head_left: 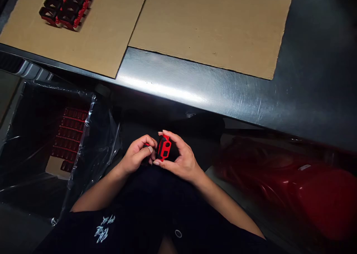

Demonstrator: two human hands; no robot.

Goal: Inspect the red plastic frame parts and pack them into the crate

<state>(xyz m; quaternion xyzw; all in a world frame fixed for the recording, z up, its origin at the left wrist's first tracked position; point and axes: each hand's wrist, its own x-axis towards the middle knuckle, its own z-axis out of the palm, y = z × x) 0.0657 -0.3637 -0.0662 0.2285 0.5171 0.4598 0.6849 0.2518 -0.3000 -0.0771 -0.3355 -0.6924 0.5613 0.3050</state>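
Red frame with dark cutouts, black behind, held in front of the desk, one end tab pointing towards it; small part, dark with some red, mostly hidden, also held before the desk.

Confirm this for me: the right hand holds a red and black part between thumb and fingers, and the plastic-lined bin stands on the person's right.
Not quite: the plastic-lined bin stands on the person's left, as the head view shows. The right hand does hold a red and black part between thumb and fingers.
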